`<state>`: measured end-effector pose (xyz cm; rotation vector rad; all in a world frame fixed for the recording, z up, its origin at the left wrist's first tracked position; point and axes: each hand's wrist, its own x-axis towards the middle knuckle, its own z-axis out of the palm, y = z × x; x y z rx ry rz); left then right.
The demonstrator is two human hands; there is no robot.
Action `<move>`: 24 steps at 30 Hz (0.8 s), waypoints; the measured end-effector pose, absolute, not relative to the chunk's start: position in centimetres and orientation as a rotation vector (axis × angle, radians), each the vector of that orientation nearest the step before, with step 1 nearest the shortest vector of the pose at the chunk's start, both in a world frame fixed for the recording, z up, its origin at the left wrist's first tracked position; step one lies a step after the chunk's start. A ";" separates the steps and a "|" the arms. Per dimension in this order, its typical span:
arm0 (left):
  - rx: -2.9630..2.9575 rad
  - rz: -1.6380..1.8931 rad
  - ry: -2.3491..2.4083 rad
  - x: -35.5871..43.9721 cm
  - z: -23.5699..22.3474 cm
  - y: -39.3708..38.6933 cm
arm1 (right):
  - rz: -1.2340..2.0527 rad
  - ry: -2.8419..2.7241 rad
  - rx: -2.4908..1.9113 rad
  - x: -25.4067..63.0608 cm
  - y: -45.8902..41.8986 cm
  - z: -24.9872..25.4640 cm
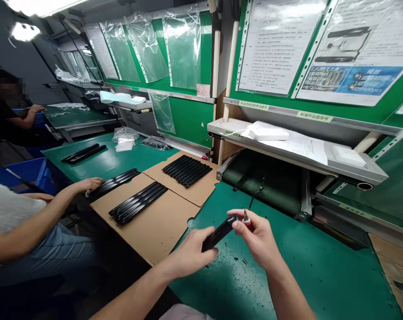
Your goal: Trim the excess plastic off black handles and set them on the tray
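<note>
Poss. drop of black plastic strip [219, 232] onto green mat [288, 275] if L hand [191, 253], closed round it, slips, or R hand [256, 238] loosens tight pinch on small metal-tipped part [245, 218].

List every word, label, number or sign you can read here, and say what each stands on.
Yellow label on the shelf rail: "标准作业指导书"
Blue panel of the wall poster: seems to read "2400pcs"
Yellow label further left: too blurred to read
Wall instruction sheet: too small to read
</note>
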<state>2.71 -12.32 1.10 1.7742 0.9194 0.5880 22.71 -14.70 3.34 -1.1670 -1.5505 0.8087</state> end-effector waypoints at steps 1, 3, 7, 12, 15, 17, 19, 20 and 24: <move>1.858 0.629 0.933 2.6 1.0 -11.9 | 0.798 -1.620 -1.170 22.3 -15.4 3.5; 2.028 0.726 0.900 2.4 1.0 -10.9 | 0.715 -1.785 -1.200 21.6 -16.6 3.6; 2.236 0.801 0.731 2.0 2.2 -8.9 | 0.600 -2.049 -1.312 21.2 -17.3 3.8; 2.224 0.700 0.632 1.8 3.7 -7.7 | 0.527 -2.307 -1.226 21.4 -16.5 4.2; 2.127 0.746 0.662 1.8 3.6 -7.8 | 0.526 -2.324 -1.153 21.2 -16.4 4.2; 2.103 0.777 0.685 1.7 3.3 -7.9 | 0.495 -2.291 -1.152 20.9 -16.5 3.9; 2.111 0.787 0.705 1.7 2.7 -8.1 | 0.431 -2.240 -1.173 20.7 -16.8 3.3; 2.127 0.793 0.714 1.6 2.4 -8.2 | 0.395 -2.215 -1.186 20.6 -16.9 3.0; 2.239 0.821 0.739 1.6 1.1 -9.1 | 0.238 -2.098 -1.229 20.1 -17.1 1.8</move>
